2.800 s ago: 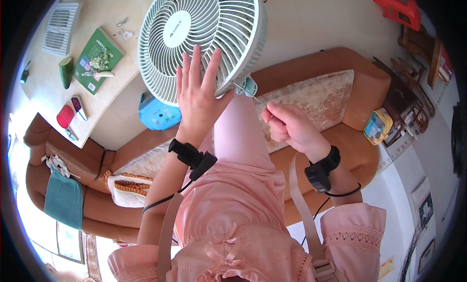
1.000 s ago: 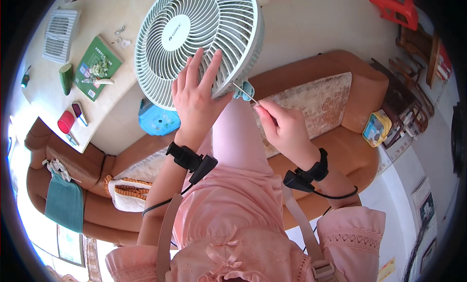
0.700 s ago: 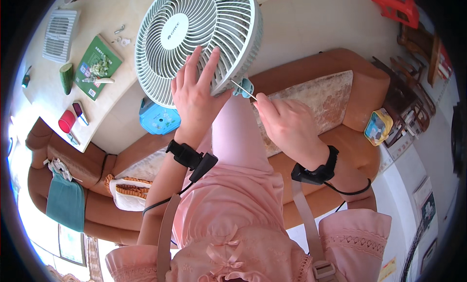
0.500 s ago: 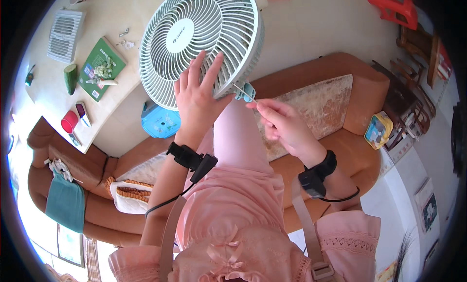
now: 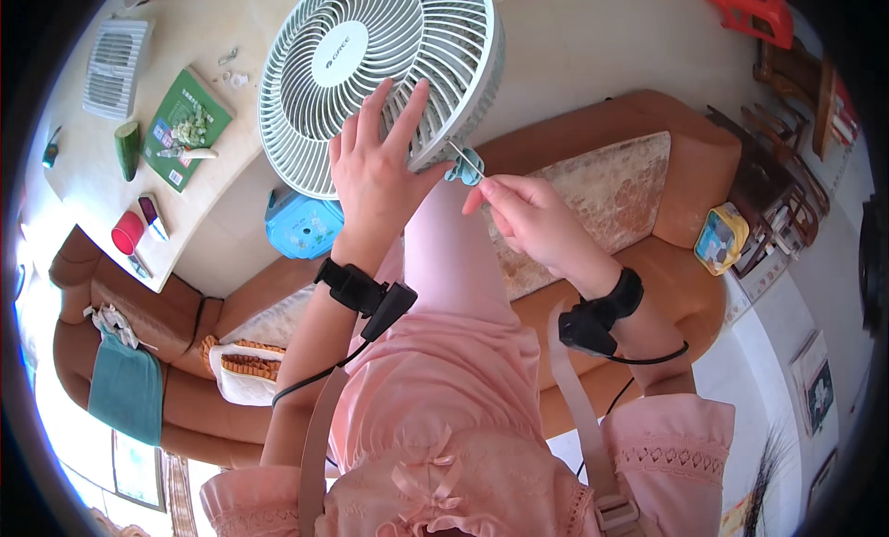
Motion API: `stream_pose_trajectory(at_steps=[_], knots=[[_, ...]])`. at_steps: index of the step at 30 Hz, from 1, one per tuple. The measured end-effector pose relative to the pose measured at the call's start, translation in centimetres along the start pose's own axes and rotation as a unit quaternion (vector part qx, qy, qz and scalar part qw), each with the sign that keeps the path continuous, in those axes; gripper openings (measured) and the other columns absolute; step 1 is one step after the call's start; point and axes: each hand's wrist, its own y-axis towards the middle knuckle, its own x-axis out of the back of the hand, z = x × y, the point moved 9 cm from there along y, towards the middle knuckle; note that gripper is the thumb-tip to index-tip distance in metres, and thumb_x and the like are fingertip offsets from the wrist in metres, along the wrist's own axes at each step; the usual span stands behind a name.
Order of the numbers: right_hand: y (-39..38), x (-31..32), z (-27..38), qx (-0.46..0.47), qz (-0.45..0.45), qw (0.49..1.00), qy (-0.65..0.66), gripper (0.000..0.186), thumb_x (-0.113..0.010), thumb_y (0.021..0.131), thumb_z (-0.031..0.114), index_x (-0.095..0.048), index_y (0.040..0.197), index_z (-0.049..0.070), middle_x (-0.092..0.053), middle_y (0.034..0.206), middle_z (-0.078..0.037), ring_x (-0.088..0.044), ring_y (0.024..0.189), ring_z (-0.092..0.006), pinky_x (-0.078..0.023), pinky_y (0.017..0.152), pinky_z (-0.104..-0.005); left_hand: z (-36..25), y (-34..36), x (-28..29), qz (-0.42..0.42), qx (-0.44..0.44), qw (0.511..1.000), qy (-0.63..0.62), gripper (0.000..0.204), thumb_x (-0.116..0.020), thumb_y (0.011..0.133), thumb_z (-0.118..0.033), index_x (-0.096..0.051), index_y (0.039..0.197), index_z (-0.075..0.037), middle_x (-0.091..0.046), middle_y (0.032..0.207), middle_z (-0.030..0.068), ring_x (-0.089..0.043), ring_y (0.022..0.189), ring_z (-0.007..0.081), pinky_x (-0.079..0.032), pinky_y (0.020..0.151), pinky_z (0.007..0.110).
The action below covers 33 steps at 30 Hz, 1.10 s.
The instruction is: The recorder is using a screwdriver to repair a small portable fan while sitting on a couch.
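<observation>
My left hand (image 5: 375, 171) lies on the slatted front of the mint-green fan (image 5: 338, 56), fingers spread over the grille and thumb by the lower right rim. My right hand (image 5: 523, 218) pinches a thin metal rod (image 5: 468, 158), whose upper end reaches the fan's rim beside a small blue plastic piece (image 5: 456, 170). The rod's near end is mostly hidden in my fingers, so its handle cannot be made out. The fan is tilted above my thigh, clad in pale pink.
A cream table (image 5: 222, 143) at left bears a green book (image 5: 185, 116), a cucumber (image 5: 127, 148), a red cup (image 5: 127, 231) and a white grille (image 5: 116, 65). A brown sofa (image 5: 690, 204) curves behind me; a blue bin (image 5: 301, 224) stands below the table. A red stool (image 5: 745, 9) is upper right.
My right hand has moved up and left along with the rod, and its fingers have shifted repeatedly around it. My left hand stays on the grille, shifting only slightly.
</observation>
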Motion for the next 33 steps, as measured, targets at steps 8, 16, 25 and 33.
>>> stream_pose_trajectory(at_steps=[8,16,25,33], knots=[[-1.2,0.8,4.7,0.201,-0.139,0.89,-0.386,0.02,-0.05,0.092,0.016,-0.061,0.083,0.002,-0.058,0.059,-0.014,-0.059,0.049,-0.0228,-0.041,0.045,-0.0337,0.2,0.0,-0.2,-0.01,0.003,1.0,-0.005,0.088,-0.085,0.05,-0.03,-0.052,0.131,-0.026,-0.049,0.129,0.0072,-0.053,0.102,0.0269,-0.041,0.082,0.039],[-3.5,-1.1,6.3,0.376,-0.239,0.694,-0.565,0.025,-0.054,0.09,0.014,-0.059,0.11,0.001,-0.057,0.059,-0.004,-0.058,0.05,-0.0157,-0.043,0.043,-0.0269,0.6,-0.3,-0.2,-0.017,0.009,1.0,-0.014,0.086,-0.084,0.051,-0.03,-0.052,0.131,-0.026,-0.049,0.129,0.0078,-0.051,0.105,0.0282,-0.04,0.086,0.041],[-0.2,-2.1,-1.4,-0.2,0.137,0.897,0.37,0.031,-0.042,0.1,0.024,-0.055,0.118,0.002,-0.037,0.06,0.008,-0.026,0.043,-0.0002,-0.018,0.035,-0.0173,0.7,-1.1,-0.6,-0.013,0.012,1.0,-0.018,0.088,-0.085,0.05,-0.031,-0.051,0.132,-0.026,-0.048,0.129,0.0083,-0.05,0.106,0.0278,-0.039,0.088,0.041],[1.4,-0.2,0.4,0.045,-0.019,0.998,-0.043,0.025,-0.045,0.097,0.018,-0.057,0.101,-0.003,-0.043,0.056,0.0,-0.039,0.043,-0.0081,-0.03,0.039,-0.0256,0.4,-0.7,-0.4,-0.014,0.007,1.0,-0.018,0.089,-0.085,0.05,-0.029,-0.051,0.132,-0.026,-0.048,0.129,0.0076,-0.05,0.103,0.027,-0.04,0.085,0.04]])
